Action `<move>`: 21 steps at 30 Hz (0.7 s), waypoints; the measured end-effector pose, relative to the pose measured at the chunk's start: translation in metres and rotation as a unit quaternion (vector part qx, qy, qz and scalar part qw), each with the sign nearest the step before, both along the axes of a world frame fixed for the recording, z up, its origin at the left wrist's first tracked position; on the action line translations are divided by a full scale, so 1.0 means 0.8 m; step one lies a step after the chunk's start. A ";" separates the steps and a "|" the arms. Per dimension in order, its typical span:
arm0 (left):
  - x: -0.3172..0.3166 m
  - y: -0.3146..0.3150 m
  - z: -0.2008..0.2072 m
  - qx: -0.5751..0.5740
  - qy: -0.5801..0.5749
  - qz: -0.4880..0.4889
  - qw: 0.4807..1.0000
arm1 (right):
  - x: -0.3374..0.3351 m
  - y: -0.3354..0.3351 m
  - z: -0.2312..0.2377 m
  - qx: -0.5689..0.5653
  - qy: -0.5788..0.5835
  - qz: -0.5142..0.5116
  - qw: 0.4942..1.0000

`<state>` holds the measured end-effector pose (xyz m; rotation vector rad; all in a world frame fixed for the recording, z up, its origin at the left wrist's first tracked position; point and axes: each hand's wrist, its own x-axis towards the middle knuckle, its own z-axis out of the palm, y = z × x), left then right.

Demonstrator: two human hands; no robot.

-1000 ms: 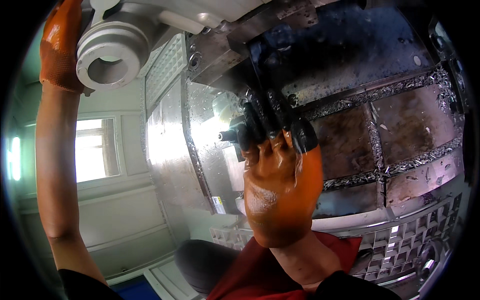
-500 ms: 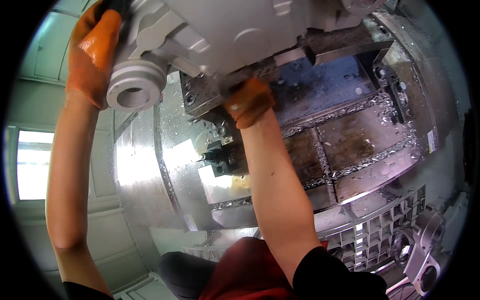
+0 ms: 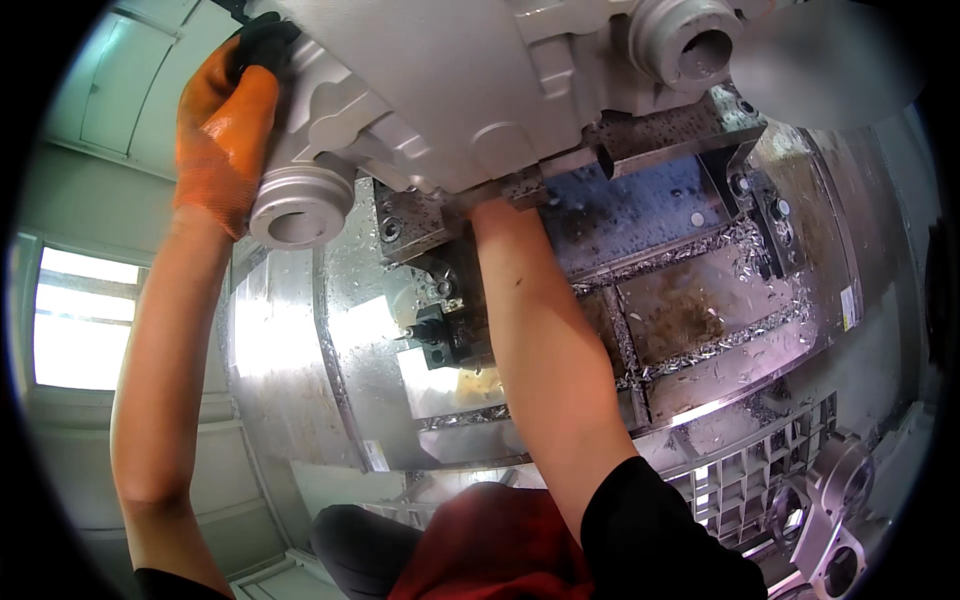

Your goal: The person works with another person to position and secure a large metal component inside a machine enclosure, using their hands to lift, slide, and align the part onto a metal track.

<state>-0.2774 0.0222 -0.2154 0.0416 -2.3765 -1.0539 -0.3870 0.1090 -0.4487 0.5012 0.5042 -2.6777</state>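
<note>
A large grey metal casting (image 3: 450, 90) with round bosses fills the top of the view, above a dark steel fixture (image 3: 640, 140). My left hand (image 3: 232, 135), in an orange glove, is closed at the casting's upper left side. Its thumb and fingers are round a black knob-like part (image 3: 268, 42), whose far end is hidden. Beside that wrist is a round hollow boss (image 3: 300, 205) of the casting. My right forearm (image 3: 545, 330) reaches in beneath the casting's near edge. The fixture and casting hide the right hand, so its fingers and anything in them do not show.
Metal chips (image 3: 740, 250) lie along the machine bed around the fixture. A small dark block with a pointed tip (image 3: 430, 335) stands left of my right forearm. Below right are a pale grid rack (image 3: 740, 455) and another machined part (image 3: 825, 520). A window (image 3: 85, 315) is at left.
My right hand has gone further under the casting, its glove now out of sight. The view has shifted, with the left hand and boss appearing further right and a second boss showing more fully.
</note>
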 end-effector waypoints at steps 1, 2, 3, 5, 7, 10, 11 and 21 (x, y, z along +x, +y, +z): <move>0.002 0.003 -0.006 0.033 0.024 -0.002 0.999 | 0.000 -0.002 -0.002 -0.011 -0.002 0.003 1.000; 0.004 0.002 -0.006 0.027 0.027 -0.010 0.999 | 0.006 0.000 -0.003 -0.023 -0.007 0.006 1.000; 0.005 0.001 -0.006 0.020 0.031 -0.019 0.999 | 0.009 0.001 -0.004 -0.035 -0.009 0.006 0.999; -0.010 -0.008 0.004 0.012 0.029 -0.093 0.995 | 0.009 0.033 0.004 -0.058 -0.001 -0.018 0.998; -0.006 -0.071 -0.002 0.053 0.002 -0.130 0.990 | 0.043 0.013 -0.006 -0.096 -0.016 0.013 0.995; 0.017 0.002 -0.013 -0.057 0.009 -0.038 0.998 | 0.099 0.034 -0.012 -0.154 -0.029 0.015 0.988; 0.017 0.027 -0.014 -0.050 0.015 -0.030 0.998 | 0.116 0.047 -0.010 -0.170 -0.029 0.007 0.985; 0.043 0.015 -0.005 -0.089 0.007 -0.066 0.994 | 0.221 0.071 0.005 -0.237 0.070 -0.008 0.969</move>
